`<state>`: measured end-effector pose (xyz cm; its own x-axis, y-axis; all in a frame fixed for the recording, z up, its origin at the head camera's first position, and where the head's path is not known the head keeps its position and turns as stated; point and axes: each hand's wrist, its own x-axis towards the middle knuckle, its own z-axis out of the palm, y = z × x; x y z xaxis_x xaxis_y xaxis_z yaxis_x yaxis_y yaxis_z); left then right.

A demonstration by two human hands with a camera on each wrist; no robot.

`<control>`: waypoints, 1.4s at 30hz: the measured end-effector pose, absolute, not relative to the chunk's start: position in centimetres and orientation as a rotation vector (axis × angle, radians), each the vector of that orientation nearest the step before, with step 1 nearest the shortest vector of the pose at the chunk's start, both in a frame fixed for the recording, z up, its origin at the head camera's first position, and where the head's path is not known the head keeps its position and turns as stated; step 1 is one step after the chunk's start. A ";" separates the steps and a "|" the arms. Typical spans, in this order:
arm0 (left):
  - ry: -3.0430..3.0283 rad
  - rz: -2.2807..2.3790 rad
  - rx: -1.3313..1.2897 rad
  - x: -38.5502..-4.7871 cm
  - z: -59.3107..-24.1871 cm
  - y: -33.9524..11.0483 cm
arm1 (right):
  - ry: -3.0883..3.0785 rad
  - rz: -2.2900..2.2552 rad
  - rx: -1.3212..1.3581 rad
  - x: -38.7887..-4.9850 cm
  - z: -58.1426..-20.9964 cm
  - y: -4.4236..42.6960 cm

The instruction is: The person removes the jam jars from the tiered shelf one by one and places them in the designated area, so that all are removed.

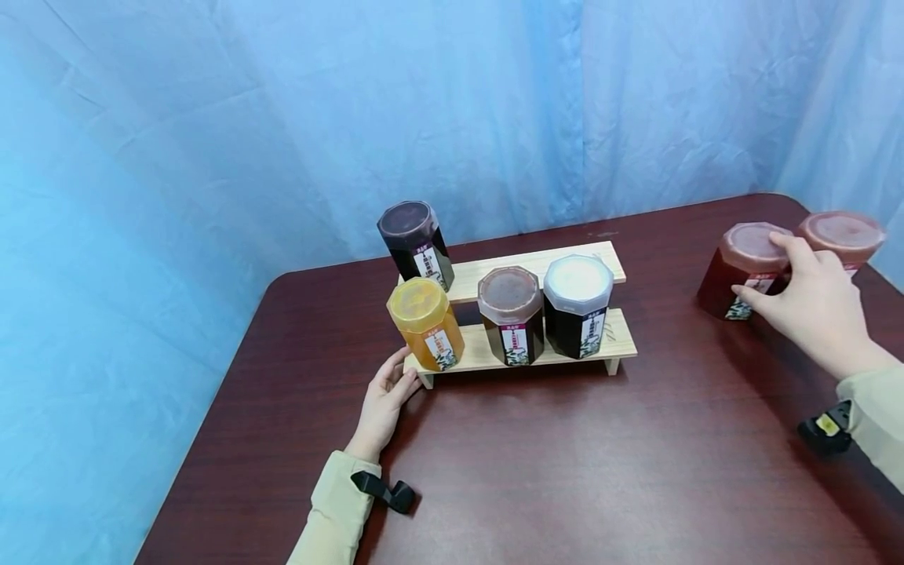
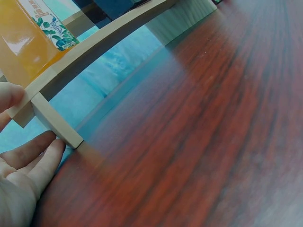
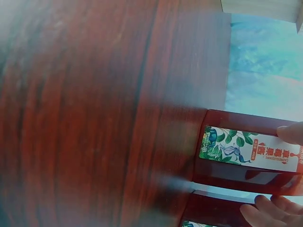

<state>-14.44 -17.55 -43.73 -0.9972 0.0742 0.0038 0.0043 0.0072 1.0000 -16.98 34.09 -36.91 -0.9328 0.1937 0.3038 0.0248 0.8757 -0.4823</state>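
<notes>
A two-tier wooden rack [image 1: 480,357] stands on the table, its left end held by my left hand [image 1: 384,404]. In the left wrist view, the fingers [image 2: 47,158] lie against the rack's leg [image 2: 57,122]. At the right, my right hand [image 1: 819,302] grips a jar of red jam [image 1: 730,275] between thumb and fingers, near its lid. This jar [image 3: 227,168] appears upright, label showing in the right wrist view. Close beside it stands a second red jar [image 1: 843,227], partly hidden by the hand.
The rack's lower tier bears a yellow jar [image 1: 424,322], a brown-lidded jar [image 1: 510,314] and a white-lidded dark jar [image 1: 575,306]. A dark purple jar [image 1: 417,243] is on the upper tier's left. Blue curtain [image 1: 424,118] hangs behind the dark wood table [image 1: 565,463].
</notes>
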 end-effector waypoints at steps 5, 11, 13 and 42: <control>2.169 2.198 0.081 -14.5 -43.7 -17.5 | -2.714 0.680 -0.162 -17.0 -37.0 34.2; 2.148 2.214 0.065 -14.5 -43.7 -17.4 | -2.736 0.692 -0.148 -17.0 -36.7 34.2; 2.141 2.219 0.057 -14.6 -43.8 -17.4 | -2.742 0.691 -0.138 -16.9 -36.6 34.2; 2.163 2.208 0.064 -14.5 -43.8 -17.5 | -2.659 0.683 -0.036 -14.1 -36.7 32.1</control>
<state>-14.53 -17.51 -43.81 -0.9979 0.0645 -0.0055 -0.0068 -0.0203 0.9998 -14.13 32.10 -36.67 -0.9224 0.1202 0.3670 -0.0715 0.8807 -0.4682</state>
